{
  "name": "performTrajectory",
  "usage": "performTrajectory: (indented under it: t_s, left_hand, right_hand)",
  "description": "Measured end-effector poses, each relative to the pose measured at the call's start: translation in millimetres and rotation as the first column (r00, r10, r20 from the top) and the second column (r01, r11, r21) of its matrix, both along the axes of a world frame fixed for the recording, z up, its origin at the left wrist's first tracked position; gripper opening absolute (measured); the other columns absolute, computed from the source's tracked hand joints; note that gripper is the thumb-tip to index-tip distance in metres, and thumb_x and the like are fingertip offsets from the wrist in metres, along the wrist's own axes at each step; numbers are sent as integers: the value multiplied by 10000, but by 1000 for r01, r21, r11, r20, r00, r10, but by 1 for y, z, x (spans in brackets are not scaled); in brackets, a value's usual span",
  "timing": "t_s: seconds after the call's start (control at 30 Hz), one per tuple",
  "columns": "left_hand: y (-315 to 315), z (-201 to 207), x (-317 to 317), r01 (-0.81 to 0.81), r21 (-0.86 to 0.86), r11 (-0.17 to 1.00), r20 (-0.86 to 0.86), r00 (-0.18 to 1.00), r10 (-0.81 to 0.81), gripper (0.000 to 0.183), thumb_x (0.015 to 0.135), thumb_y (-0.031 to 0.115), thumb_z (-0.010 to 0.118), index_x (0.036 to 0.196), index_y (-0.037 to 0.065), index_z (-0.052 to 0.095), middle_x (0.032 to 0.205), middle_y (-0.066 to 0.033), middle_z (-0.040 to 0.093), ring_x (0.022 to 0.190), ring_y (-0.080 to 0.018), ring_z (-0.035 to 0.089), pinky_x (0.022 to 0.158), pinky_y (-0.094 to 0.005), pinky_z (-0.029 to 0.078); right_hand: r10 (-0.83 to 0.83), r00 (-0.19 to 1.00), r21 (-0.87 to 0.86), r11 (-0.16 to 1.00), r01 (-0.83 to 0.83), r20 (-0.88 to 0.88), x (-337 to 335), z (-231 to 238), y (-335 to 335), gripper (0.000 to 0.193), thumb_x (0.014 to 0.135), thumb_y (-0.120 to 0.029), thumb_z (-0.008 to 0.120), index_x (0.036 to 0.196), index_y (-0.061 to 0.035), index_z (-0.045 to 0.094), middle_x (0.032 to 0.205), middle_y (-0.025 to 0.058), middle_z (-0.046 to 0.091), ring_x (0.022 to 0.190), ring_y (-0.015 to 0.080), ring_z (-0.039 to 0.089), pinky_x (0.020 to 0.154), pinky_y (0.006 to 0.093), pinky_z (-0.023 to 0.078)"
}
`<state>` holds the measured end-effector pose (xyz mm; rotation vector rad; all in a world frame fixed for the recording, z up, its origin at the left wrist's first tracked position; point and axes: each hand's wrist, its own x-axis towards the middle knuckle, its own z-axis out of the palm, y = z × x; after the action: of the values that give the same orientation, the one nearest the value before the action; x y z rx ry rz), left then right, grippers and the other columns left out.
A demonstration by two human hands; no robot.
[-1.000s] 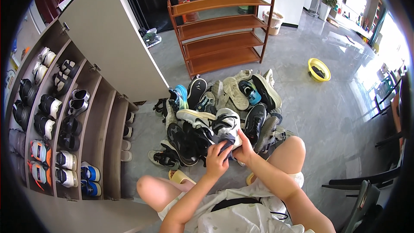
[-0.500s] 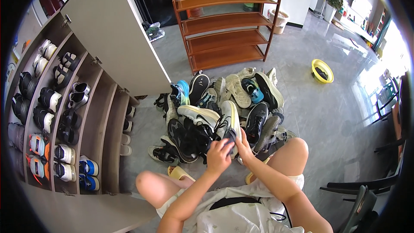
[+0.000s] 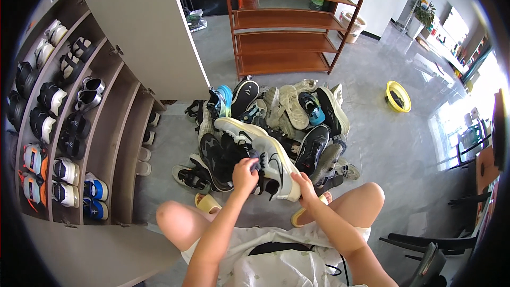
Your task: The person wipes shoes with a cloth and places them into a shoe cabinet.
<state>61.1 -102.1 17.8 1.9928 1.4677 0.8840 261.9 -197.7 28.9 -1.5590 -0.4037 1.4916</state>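
Note:
My right hand (image 3: 305,189) grips a white sneaker (image 3: 279,166) with a black curved stripe by the heel end of its sole. The shoe is tilted on its side above the pile, its dark opening toward me. My left hand (image 3: 246,175) is closed around a dark grey cloth (image 3: 256,160), beside the sneaker's laces. Just left of that hand lies a black shoe (image 3: 214,162). Behind the held sneaker is another white shoe (image 3: 234,127) with a cream sole. A dark sneaker (image 3: 312,144) rests to the right.
A shoe cabinet (image 3: 114,127) with its tall door (image 3: 143,32) swung open stands at left, several pairs on its shelves. Beyond the pile stands a brown wooden rack (image 3: 281,40). A yellow basin (image 3: 407,102) sits on the floor at right, near black chairs (image 3: 435,250).
The white sneaker has turned from upright onto its side and come nearer to me. My left hand, with the cloth, has moved left, off the shoe's opening.

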Motion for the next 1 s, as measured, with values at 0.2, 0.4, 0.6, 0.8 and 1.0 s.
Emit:
performTrajectory:
  t_s: [0.2, 0.4, 0.6, 0.8, 1.0]
  left_hand:
    - [49, -43, 21, -136, -479, 867, 306, 900, 310, 424, 730, 129, 673, 1121, 10, 559, 1008, -196, 663, 928, -334, 651, 836, -379, 499]
    - [121, -83, 54, -164, -490, 856, 422, 815, 398, 366, 723, 106, 652, 1055, -47, 628, 946, -159, 684, 849, -244, 654, 787, -330, 504]
    - [184, -126, 77, 193, -764, 616, 568, 653, 501, 258, 762, 78, 643, 1001, -7, 685, 891, -73, 684, 775, -157, 631, 734, -281, 490]
    - [219, -126, 95, 188, -719, 669, 571, 708, 415, 226, 790, 88, 639, 989, -7, 688, 879, -54, 683, 764, -142, 621, 716, -275, 490]
    - [170, -78, 72, -111, -348, 931, 197, 962, 188, 280, 749, 199, 675, 971, 31, 705, 923, -175, 699, 859, -328, 676, 768, -393, 520]
  right_hand:
    - [-322, 772, -81, 939, 334, -547, 30, -33, 28, 547, 878, -396, 605, 1319, -87, 514, 1244, 105, 612, 1095, 294, 601, 962, 478, 469]
    - [-338, 767, -79, 932, 355, -546, 80, -54, 101, 457, 932, -408, 528, 1281, -115, 545, 1216, 99, 627, 1091, 305, 607, 951, 520, 465]
    - [-415, 705, -272, 910, 314, -574, 100, -122, 164, 451, 934, -501, 486, 1274, -213, 553, 1259, 58, 592, 1136, 326, 554, 908, 585, 434]
    - [-237, 877, -89, 950, 299, 418, 134, -176, 179, 336, 845, -258, 629, 1154, -125, 642, 1137, 82, 646, 964, 274, 638, 846, 402, 506]
    - [-197, 514, 226, 974, 7, 835, 90, -84, 179, 370, 760, -174, 665, 1123, -100, 654, 1128, 150, 614, 1057, 330, 587, 953, 395, 453]
